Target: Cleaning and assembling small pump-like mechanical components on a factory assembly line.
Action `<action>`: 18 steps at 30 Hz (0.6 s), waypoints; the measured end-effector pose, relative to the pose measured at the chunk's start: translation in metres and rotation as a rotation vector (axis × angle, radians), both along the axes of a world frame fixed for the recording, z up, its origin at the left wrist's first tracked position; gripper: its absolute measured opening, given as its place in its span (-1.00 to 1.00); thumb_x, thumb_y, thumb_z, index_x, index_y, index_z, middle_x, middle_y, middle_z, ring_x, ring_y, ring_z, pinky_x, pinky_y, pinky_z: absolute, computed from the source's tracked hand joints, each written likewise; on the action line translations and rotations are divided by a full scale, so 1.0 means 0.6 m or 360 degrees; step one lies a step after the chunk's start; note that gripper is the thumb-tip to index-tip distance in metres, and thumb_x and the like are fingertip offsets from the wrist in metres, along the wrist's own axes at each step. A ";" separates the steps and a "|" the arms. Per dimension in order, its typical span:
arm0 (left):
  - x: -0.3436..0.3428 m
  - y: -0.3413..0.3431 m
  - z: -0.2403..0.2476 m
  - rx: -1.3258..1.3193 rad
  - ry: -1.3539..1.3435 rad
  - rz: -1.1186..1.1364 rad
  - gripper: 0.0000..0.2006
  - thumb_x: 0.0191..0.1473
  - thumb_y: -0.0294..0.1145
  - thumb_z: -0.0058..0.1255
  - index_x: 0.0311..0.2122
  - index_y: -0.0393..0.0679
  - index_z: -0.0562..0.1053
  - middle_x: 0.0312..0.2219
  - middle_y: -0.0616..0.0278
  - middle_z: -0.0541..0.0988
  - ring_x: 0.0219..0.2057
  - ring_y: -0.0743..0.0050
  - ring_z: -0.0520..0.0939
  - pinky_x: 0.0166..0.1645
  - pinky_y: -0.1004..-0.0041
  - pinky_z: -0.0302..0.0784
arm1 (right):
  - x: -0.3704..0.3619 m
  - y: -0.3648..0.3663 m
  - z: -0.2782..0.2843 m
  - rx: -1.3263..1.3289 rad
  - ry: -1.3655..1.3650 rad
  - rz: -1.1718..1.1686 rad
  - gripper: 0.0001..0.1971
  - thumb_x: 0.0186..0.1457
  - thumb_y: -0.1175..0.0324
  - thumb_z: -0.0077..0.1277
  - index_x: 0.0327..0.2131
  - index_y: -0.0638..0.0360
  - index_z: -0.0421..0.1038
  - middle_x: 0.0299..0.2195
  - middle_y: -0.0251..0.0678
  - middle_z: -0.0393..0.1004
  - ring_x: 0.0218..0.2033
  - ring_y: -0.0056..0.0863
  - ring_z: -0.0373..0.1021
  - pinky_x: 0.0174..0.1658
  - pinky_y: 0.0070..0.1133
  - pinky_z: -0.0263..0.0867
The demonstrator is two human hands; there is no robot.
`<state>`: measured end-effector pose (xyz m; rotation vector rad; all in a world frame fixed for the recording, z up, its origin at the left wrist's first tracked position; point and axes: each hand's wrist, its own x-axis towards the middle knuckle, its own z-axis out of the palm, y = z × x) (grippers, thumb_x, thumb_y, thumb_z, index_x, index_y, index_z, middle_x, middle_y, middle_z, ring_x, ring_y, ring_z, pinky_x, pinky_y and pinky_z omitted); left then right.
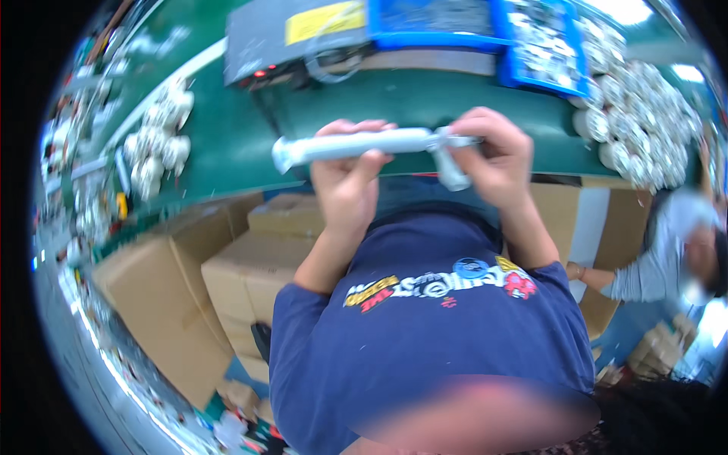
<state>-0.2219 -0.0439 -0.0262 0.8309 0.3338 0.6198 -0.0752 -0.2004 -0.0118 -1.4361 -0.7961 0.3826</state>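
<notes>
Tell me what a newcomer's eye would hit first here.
Likely the white tubular device, held nearly level by the left hand and right hand just above picture centre. Next, the big heap of round whitish parts on the green tabletop, at right, and a smaller pile at left. Blue trays sit near the top edge.

A grey case [258, 42], perhaps an instrument, stands beside a blue tray [436, 40]; cardboard boxes [258, 269] flank the green table [470, 95]

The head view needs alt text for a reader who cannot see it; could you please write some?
A person's left hand and right hand hold a long white tubular object at a green workbench. Blue bins sit beyond, with heaps of round white pieces to either side.
</notes>
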 end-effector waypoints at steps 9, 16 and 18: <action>-0.006 -0.015 -0.022 0.0125 0.0053 -0.0156 -0.51 0.19 -0.50 0.24 0.15 -0.03 0.28 0.04 0.11 0.55 0.07 0.18 0.58 0.05 0.44 0.50 | -0.009 -0.041 -0.023 0.0234 0.0378 0.0139 -0.66 0.09 0.67 0.01 -0.05 0.21 0.50 -0.31 -0.39 0.55 -0.45 -0.61 0.33 -0.35 -0.63 0.27; 0.020 -0.035 -0.026 0.0313 -0.0083 -0.0236 -0.51 0.22 -0.49 0.22 0.18 -0.05 0.28 0.04 0.11 0.54 0.04 0.26 0.57 0.06 0.51 0.49 | -0.007 -0.066 -0.027 0.0587 0.1540 0.0272 -0.68 0.13 0.64 0.07 -0.03 0.19 0.49 -0.29 -0.40 0.56 -0.38 -0.60 0.43 -0.33 -0.65 0.32; 0.028 -0.043 -0.020 0.0136 -0.0028 -0.0203 -0.51 0.23 -0.48 0.22 0.19 -0.08 0.28 0.04 0.10 0.54 0.04 0.29 0.57 0.07 0.52 0.49 | -0.012 -0.079 -0.021 0.0489 0.1233 0.0183 -0.67 0.10 0.63 0.13 -0.03 0.17 0.50 -0.29 -0.39 0.57 -0.37 -0.57 0.46 -0.31 -0.65 0.35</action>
